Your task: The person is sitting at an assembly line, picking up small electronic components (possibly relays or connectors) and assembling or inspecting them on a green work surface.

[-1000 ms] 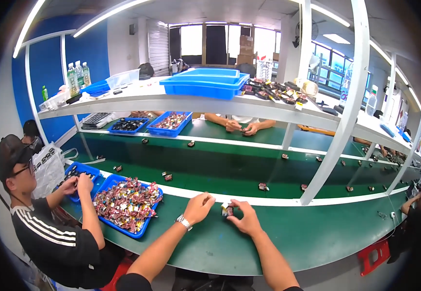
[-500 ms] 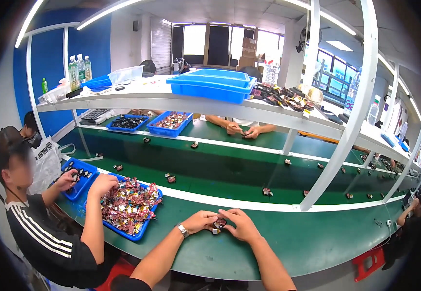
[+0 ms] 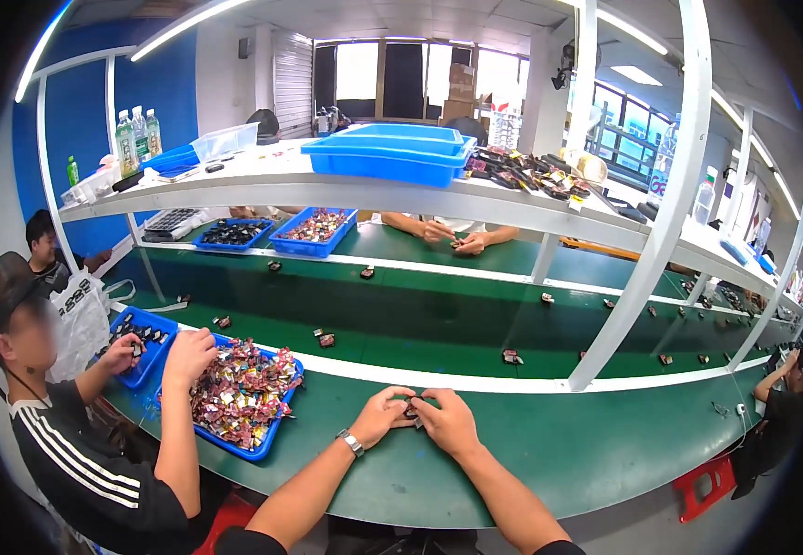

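Over the green table [image 3: 549, 462], my left hand [image 3: 378, 416] and my right hand [image 3: 448, 424] meet with their fingers closed round a small dark electronic part [image 3: 412, 408]. Fingers cover most of this part, so its exact kind is unclear; a pale tab shows below it. A watch with a metal band sits on my left wrist. To the left of my hands stands a blue tray [image 3: 263, 451] heaped with small red, yellow and silver electronic pieces [image 3: 240, 393].
At left, a co-worker's hand [image 3: 189, 356] hovers over the heap; the other is at a smaller blue tray [image 3: 149, 370] of black parts. Beyond a white rail [image 3: 457, 380], similar parts [image 3: 326, 339] lie spaced along a green conveyor belt [image 3: 401, 324]. A white post [image 3: 637, 222] rises right.
My fingers have drawn closer round the part and now cover more of it. The co-worker's hand over the heap has risen slightly.
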A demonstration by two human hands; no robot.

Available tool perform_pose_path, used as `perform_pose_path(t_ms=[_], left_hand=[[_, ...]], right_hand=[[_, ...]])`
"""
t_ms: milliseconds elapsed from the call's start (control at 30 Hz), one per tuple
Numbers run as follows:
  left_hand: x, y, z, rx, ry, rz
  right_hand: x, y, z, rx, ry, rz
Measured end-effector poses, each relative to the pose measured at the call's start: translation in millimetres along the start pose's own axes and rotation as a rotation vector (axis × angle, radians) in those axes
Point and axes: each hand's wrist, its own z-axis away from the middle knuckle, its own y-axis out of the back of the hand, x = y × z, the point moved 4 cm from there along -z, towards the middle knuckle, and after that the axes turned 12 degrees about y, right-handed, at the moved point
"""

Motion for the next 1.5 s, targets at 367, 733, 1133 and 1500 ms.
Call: perform_pose_path(t_ms=[367,733,1133,1500], left_hand=[[-1,-2,1,-0.056,-0.046,-0.105],[1,-2,2,-0.183,-0.043,-0.129],[-3,3,-1,-0.135,-0.041,-0.149],[-4,5,-1,-0.131,-0.017,-0.094]], right_hand=[[5,1,3,-0.077,-0.069,-0.216],[11,-2,9,-0.065,-0.217,-0.329],[10,-5,10,-0.113,-0.211,-0.447],[7,-6,13,-0.048,-0.228,-0.387]])
